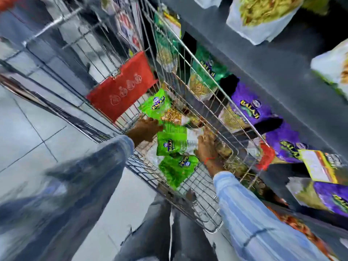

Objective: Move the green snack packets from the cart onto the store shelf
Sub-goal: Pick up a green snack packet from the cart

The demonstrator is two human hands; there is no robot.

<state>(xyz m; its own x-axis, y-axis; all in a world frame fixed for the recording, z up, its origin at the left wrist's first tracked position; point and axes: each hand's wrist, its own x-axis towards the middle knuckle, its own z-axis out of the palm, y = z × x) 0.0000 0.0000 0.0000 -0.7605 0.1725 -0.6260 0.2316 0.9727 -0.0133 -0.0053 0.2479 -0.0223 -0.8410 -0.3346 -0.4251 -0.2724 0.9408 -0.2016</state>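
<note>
Several bright green snack packets lie in the wire cart [205, 187]: one far [155, 106], one in the middle [170, 141], one near [176, 169]. My left hand [144, 129] reaches into the cart and touches the left edge of the middle packets. My right hand [206, 146] rests on the right side of the middle packet, fingers curled at its edge. Motion blur hides whether either hand has a firm grip. The store shelf [273, 80] runs along the right.
The shelf holds dark green packets [207, 70], purple packets [248, 108] and white bags [263, 17]. A red flap [122, 87] hangs on the cart's child seat. Tiled floor [28, 129] lies to the left. My legs stand close to the cart's near end.
</note>
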